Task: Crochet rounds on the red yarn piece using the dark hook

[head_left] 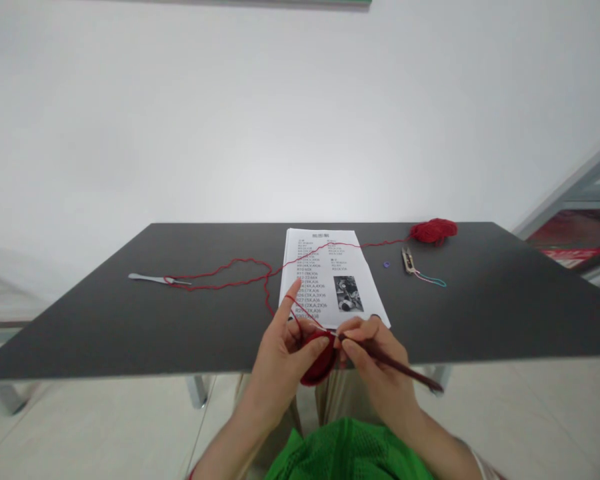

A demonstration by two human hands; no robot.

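Two hands busy — left hand (285, 353) pinching red crochet piece (320, 363), right hand (375, 360) gripping hook (395, 365).

You are looking at a bright, evenly lit scene: soft, diffuse light with no hard shadows. The white wall (180, 120) is nearly washed out. The dark worktop (480, 313) carries a faint matte sheen without glare. Wide-angle distortion bends its edges and stretches the corners. The sheet's (325, 267) small print is too soft to read.
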